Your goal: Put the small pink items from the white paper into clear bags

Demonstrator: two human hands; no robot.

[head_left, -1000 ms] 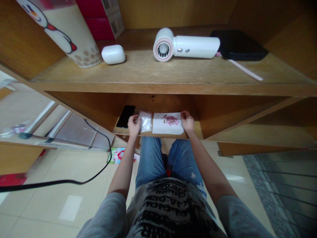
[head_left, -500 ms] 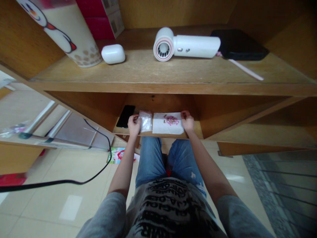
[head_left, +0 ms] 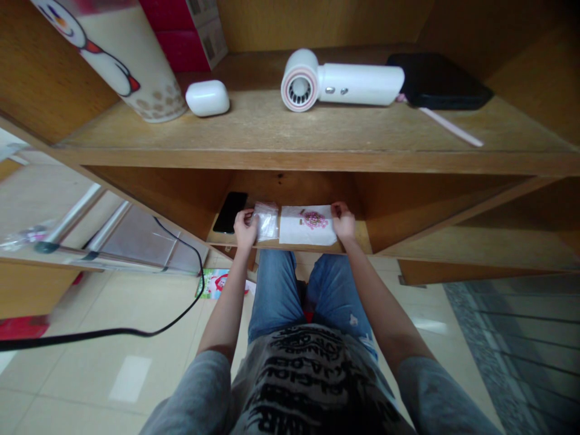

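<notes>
On the lower shelf, a stack of clear plastic bags [head_left: 266, 222] lies beside a white sheet [head_left: 294, 232]. A cluster of small pink and brownish pieces [head_left: 315, 220] sits on the sheet, too small to make out. My left hand [head_left: 245, 229] rests at the bags' left edge, its fingers curled together. At the sheet's right edge is my right hand [head_left: 344, 222], also with curled fingers. Whether either hand pinches anything is hidden by the fingers. A black phone [head_left: 231, 212] lies just left of my left hand.
The upper shelf [head_left: 254, 136] above my hands holds a bubble tea cup [head_left: 136, 66], a white earbud case [head_left: 207, 98], a white handheld fan [head_left: 357, 84] and a black flat case [head_left: 439, 81]. A black cable [head_left: 136, 331] hangs at the left.
</notes>
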